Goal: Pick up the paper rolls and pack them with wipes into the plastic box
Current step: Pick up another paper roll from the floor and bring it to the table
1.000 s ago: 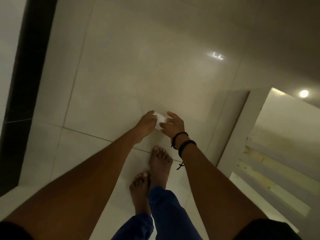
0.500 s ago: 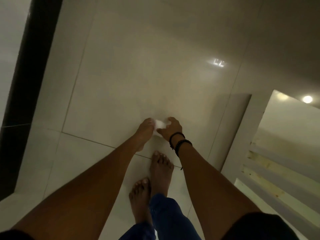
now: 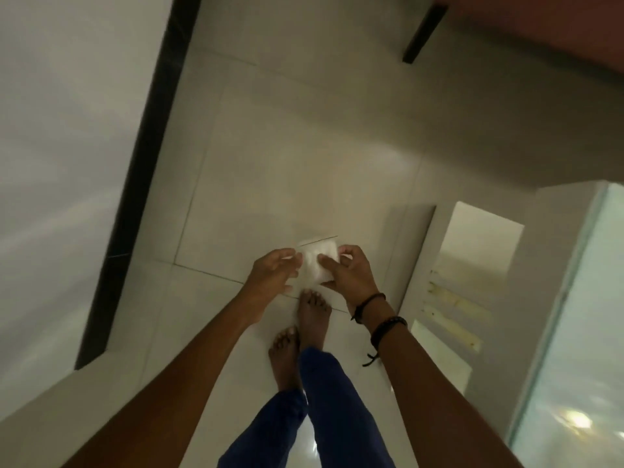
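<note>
A white paper roll [image 3: 317, 263] is held in the air above the floor, in front of my bare feet. My right hand [image 3: 347, 275] grips it from the right, thumb across its front and fingers curled behind. My left hand [image 3: 275, 271] is at its left side with fingers spread, fingertips touching or almost touching the roll. Wipes and a plastic box are not in view.
Pale floor tiles [image 3: 304, 163] stretch ahead. A white wall with a black skirting strip [image 3: 135, 184] runs along the left. A white ledge with a glass panel [image 3: 557, 298] stands at the right. A dark furniture leg [image 3: 423, 33] and a reddish surface are at the top right.
The view has tilted up, showing more floor and furniture ahead. The roll shows more between my hands now; my left hand has opened its fingers beside it while my right keeps its grip.
</note>
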